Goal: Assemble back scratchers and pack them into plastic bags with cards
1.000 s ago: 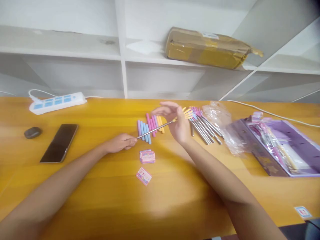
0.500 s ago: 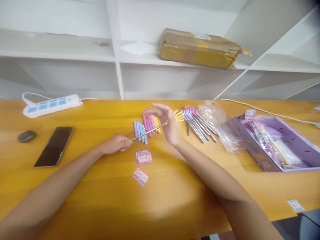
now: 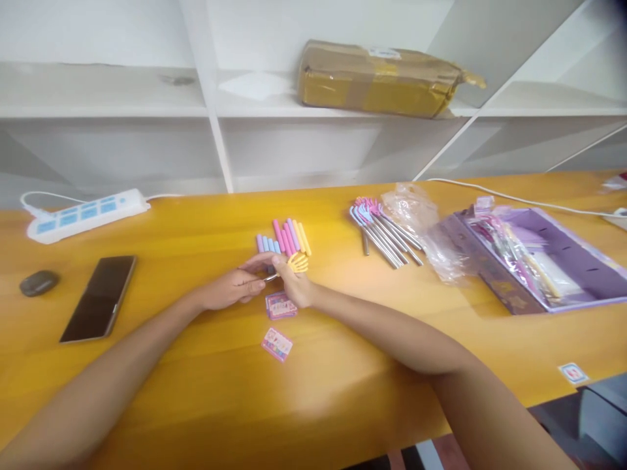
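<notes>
Between my hands is a telescopic back scratcher [image 3: 298, 263] with a yellow hand-shaped head and a short stretch of metal rod showing. My left hand [image 3: 229, 288] is closed on the rod end. My right hand [image 3: 296, 288] is closed round it just below the yellow head; part of the rod is hidden by the fingers. Just beyond them lie pink and purple tubes [image 3: 285, 236], yellow tubes [image 3: 304, 239] and blue tubes [image 3: 271, 245], partly covered by my hands. A small stack of pink cards [image 3: 281, 307] sits under my right wrist, and one single card [image 3: 277, 344] lies nearer me.
Several metal back scratchers [image 3: 386, 238] with blue and pink heads lie to the right, beside clear plastic bags [image 3: 416, 209]. A purple box [image 3: 509, 287] holds wrapped items. At left are a phone [image 3: 99, 299], a dark case [image 3: 39, 283] and a power strip [image 3: 88, 214].
The back scratcher's rod has gone from long to short. My right hand has come down and left toward my left hand, closing on the scratcher below its head. The view has shifted slightly.
</notes>
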`<state>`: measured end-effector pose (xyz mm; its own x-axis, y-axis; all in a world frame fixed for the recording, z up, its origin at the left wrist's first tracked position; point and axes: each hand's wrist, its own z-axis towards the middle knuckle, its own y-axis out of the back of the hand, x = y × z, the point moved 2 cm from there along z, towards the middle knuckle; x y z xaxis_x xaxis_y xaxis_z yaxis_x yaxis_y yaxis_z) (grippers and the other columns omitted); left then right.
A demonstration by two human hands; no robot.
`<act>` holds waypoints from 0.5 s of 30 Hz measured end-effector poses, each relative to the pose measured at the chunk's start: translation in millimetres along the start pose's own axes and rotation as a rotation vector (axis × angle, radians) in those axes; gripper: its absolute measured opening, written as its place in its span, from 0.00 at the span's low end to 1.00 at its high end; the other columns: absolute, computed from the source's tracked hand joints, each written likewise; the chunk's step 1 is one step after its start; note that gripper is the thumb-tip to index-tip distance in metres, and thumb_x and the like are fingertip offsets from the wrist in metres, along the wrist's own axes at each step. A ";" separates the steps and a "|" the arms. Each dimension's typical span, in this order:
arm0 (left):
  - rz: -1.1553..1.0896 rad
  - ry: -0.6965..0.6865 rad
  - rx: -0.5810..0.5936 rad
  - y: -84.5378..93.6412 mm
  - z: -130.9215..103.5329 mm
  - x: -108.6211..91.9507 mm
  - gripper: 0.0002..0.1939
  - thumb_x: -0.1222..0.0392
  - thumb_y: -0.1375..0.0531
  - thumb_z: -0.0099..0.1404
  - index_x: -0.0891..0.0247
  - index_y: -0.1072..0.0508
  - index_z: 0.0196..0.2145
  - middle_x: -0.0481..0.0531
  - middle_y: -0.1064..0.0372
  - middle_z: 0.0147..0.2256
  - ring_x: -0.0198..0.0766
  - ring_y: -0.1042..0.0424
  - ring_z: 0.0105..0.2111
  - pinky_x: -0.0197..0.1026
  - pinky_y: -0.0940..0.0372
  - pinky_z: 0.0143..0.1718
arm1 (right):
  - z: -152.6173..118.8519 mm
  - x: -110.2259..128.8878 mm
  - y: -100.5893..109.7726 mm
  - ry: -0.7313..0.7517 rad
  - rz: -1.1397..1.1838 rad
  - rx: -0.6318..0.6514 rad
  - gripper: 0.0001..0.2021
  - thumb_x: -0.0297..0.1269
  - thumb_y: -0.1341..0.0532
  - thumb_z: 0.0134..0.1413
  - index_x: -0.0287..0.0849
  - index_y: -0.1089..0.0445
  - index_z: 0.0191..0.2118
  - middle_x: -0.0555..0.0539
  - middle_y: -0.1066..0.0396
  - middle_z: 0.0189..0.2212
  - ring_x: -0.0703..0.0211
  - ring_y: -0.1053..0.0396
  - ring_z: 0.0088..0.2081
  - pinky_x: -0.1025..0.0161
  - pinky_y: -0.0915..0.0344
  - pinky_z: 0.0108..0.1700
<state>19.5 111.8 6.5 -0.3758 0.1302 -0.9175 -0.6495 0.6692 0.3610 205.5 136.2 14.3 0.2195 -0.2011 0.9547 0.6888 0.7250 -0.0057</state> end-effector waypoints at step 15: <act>-0.432 -0.058 -0.099 8.5 3.4 13.4 0.31 0.31 0.48 0.74 0.58 0.47 0.24 0.41 0.54 0.20 0.34 0.53 0.21 0.40 0.52 0.26 | -9.0 120.1 173.1 -0.213 -0.791 0.188 0.14 0.47 0.29 0.60 0.43 0.17 0.45 0.46 0.18 0.41 0.64 0.25 0.34 0.66 0.32 0.37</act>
<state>11.2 121.8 -3.3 -0.0200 -0.1037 -0.9944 -0.8000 0.5982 -0.0463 357.3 231.7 125.3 -0.4281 -0.5815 0.6918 0.4535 0.5240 0.7210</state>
